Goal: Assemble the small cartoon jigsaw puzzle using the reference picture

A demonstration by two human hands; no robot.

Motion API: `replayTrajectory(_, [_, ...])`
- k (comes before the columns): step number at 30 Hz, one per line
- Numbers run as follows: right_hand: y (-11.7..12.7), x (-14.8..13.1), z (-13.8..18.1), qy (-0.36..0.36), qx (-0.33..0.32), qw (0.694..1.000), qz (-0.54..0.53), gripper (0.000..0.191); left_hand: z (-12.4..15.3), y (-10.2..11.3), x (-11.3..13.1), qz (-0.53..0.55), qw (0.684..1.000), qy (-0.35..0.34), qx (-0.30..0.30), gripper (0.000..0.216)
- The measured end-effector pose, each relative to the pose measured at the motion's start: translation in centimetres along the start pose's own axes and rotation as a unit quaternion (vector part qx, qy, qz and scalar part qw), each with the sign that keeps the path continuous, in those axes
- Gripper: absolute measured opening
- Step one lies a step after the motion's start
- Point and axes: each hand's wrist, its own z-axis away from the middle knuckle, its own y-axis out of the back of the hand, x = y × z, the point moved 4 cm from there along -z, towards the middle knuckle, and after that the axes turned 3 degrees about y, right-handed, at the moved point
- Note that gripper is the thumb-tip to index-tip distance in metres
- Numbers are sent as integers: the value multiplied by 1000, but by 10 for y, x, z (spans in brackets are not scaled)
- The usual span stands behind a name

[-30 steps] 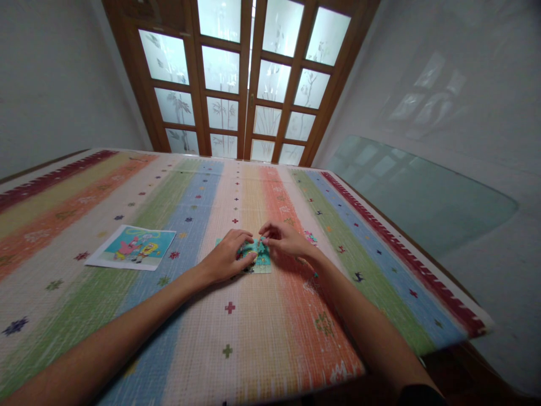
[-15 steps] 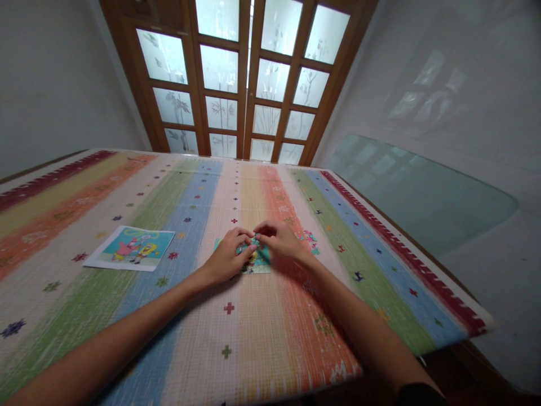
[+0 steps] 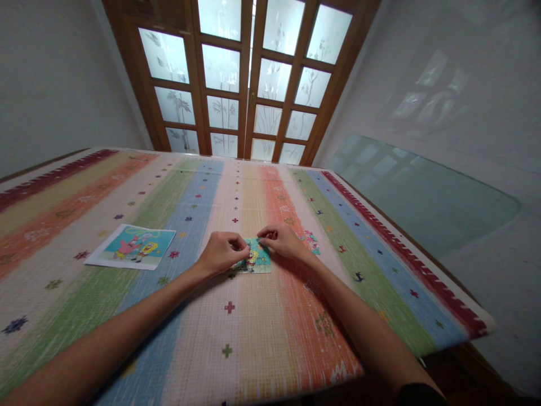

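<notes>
A small, partly assembled jigsaw puzzle point(image 3: 257, 260) with a teal background and a yellow cartoon figure lies flat between my hands. My left hand point(image 3: 223, 252) is closed in a pinch over the puzzle's left side and covers that part; what is between its fingertips, if anything, is hidden. At the upper right edge, my right hand point(image 3: 279, 239) pinches what looks like a small teal puzzle piece, mostly covered by the fingers. Loose puzzle pieces point(image 3: 311, 242) in pink and teal lie in a cluster just beyond my right wrist.
A printed cartoon picture sheet point(image 3: 141, 251) lies to the left. Beneath everything is a striped tablecloth point(image 3: 203, 338). Wooden doors with frosted panes point(image 3: 222, 67) stand beyond the table, and a glass panel point(image 3: 422, 186) is at the right wall.
My left hand has drawn back to the left, away from my right fingertips, uncovering more of the puzzle. My right hand has stayed nearly in place, its fingertips slightly farther right.
</notes>
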Motion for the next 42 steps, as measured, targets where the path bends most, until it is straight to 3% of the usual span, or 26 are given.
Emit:
replayTrajectory(7, [3,1,1,36,-4,998,47,14,-3,1,-3,26,1000,13,6,11])
replayTrajectory(11, [4,-1,2,55,-15,997,61,15,-4,-1,-5,6,1000,-12,-4,6])
replayTrajectory(18, [4,-5,3,71,-29,992,95,14,-2,-4,-5,-16,998,-55,-27,16])
replayTrajectory(30, [6,0,3,92,-16,992,87,12,-2,-6,-3,19,999,-28,-21,15])
replayTrajectory(42, [11,4,6,60,-18,993,101,10,-1,-9,-4,13,999,-38,-15,13])
